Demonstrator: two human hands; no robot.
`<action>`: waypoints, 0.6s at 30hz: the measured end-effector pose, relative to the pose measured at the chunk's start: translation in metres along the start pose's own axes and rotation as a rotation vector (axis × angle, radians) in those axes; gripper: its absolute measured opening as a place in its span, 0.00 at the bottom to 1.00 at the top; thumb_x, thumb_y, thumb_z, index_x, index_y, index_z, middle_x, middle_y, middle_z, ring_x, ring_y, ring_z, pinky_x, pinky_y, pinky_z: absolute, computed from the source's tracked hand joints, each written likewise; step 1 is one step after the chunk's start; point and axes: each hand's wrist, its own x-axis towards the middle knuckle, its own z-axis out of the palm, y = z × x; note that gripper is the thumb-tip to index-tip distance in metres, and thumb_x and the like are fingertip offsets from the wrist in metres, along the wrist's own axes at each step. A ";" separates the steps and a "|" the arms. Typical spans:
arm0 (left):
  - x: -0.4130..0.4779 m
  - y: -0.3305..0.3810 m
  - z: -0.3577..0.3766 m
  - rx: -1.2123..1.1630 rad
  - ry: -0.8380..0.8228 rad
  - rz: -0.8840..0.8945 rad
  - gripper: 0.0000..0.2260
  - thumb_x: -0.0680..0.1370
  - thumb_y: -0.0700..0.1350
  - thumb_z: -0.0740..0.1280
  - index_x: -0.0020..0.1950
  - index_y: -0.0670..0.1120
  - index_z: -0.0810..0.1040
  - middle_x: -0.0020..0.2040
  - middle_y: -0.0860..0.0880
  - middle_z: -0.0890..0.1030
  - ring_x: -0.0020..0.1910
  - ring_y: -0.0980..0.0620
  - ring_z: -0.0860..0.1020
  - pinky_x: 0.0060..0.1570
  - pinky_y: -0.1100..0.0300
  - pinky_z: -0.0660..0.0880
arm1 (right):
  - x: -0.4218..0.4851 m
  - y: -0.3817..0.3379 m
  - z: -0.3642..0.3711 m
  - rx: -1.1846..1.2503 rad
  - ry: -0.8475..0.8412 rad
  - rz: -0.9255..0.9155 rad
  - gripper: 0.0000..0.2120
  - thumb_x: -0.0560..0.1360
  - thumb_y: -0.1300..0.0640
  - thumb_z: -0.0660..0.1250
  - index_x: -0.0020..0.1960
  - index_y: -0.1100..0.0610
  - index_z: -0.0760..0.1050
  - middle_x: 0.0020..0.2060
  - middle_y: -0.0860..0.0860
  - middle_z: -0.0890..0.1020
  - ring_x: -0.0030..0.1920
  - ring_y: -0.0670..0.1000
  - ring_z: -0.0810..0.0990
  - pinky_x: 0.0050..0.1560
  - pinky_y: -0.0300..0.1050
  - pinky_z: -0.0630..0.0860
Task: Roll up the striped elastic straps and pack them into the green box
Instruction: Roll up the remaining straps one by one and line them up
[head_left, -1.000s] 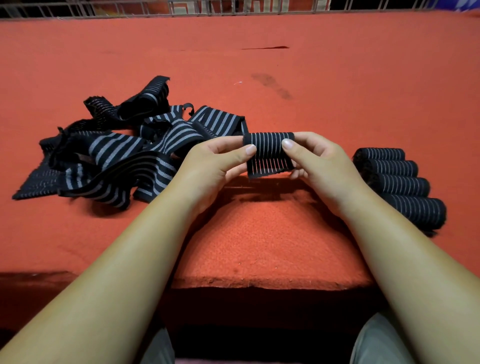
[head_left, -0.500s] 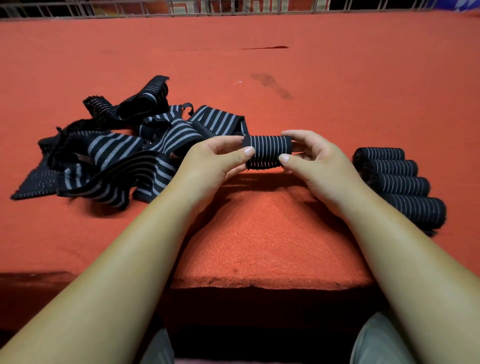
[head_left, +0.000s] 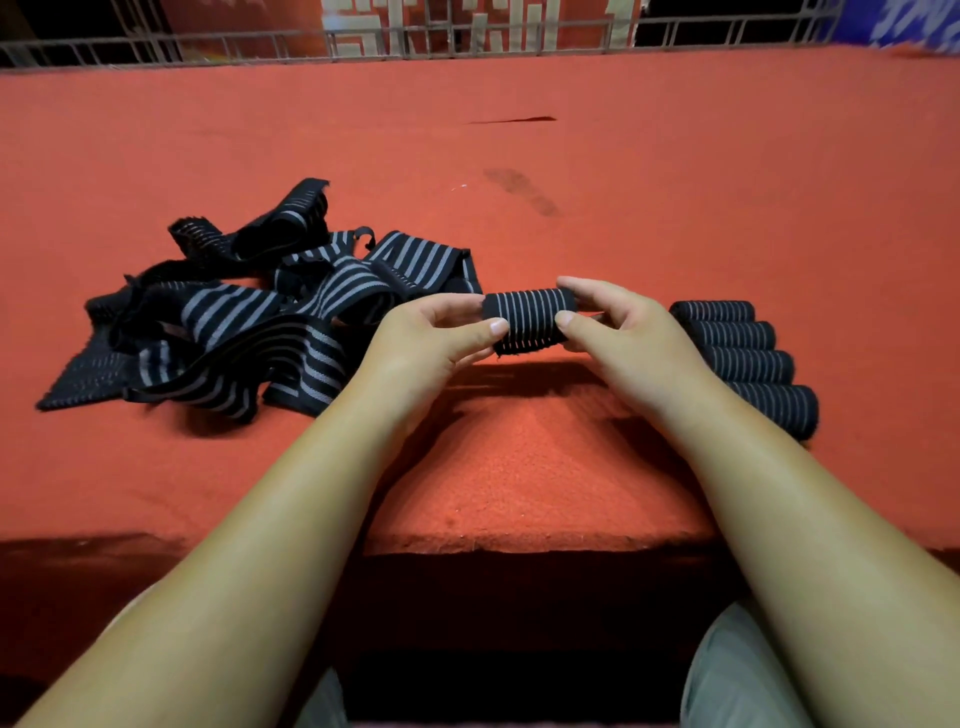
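Over red cloth (head_left: 701, 197), left hand (head_left: 427, 340), right hand (head_left: 621, 338) pinching rolled strap (head_left: 527, 318)

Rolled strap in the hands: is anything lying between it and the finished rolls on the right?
Nothing loose does. The left hand and right hand pinch the rolled strap at its ends; only the right hand itself sits between it and the four finished rolls. No green box is in view.

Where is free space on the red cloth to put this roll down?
Bare red cloth lies near you, between the loose strap pile and the row of four rolled straps, and across the far half. Crowded: pile and row.
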 end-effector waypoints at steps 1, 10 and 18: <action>-0.002 0.001 0.005 0.006 0.002 0.001 0.18 0.77 0.38 0.80 0.66 0.41 0.84 0.60 0.43 0.87 0.59 0.48 0.87 0.62 0.53 0.83 | -0.003 0.000 -0.005 -0.027 0.010 -0.001 0.20 0.82 0.51 0.71 0.74 0.44 0.79 0.60 0.43 0.85 0.58 0.45 0.84 0.68 0.46 0.77; -0.003 0.025 0.074 0.039 -0.077 0.031 0.18 0.77 0.38 0.79 0.66 0.40 0.84 0.59 0.42 0.87 0.58 0.47 0.87 0.53 0.56 0.85 | -0.025 0.004 -0.070 -0.077 0.155 -0.050 0.20 0.83 0.54 0.70 0.73 0.42 0.77 0.60 0.38 0.84 0.55 0.46 0.84 0.67 0.48 0.77; 0.030 0.019 0.157 -0.015 -0.182 -0.043 0.10 0.79 0.33 0.75 0.58 0.43 0.86 0.56 0.43 0.88 0.58 0.47 0.87 0.61 0.51 0.83 | -0.016 0.036 -0.133 -0.137 0.259 -0.002 0.19 0.83 0.56 0.70 0.73 0.45 0.78 0.61 0.41 0.83 0.59 0.47 0.83 0.61 0.39 0.74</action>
